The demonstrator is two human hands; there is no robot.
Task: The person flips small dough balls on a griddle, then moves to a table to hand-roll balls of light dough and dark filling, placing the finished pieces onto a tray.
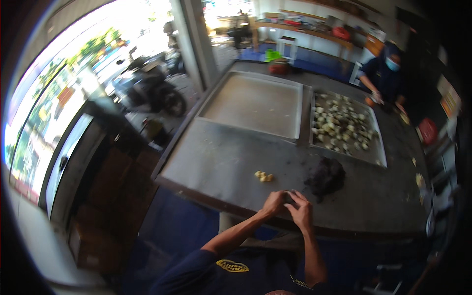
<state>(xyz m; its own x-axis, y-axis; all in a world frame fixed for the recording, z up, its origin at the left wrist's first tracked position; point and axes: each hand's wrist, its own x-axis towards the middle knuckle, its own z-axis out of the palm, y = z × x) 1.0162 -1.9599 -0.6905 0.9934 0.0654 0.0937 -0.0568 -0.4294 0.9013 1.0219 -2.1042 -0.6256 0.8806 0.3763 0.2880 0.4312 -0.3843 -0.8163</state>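
Observation:
Near the table's front edge, my left hand (274,203) and my right hand (301,210) meet with fingers curled around a small dark lump (289,197). Most of it is hidden by the fingers. Just beyond my left hand lies a little cluster of pale yellow balls (264,176), which look like dough. To the right of them sits a heap of dark, soft-looking stuff (326,178), with crumbs scattered round it. Farther back, a metal tray (382,156) holds many pale round pieces, some with dark patches.
A second, shallow tray (250,101) lies at the far left of the dark table (216,152). At the far right a masked person (383,73) works with both hands at the table. A red container (279,67) stands on the far edge. Motorbikes (147,88) are parked outside, left.

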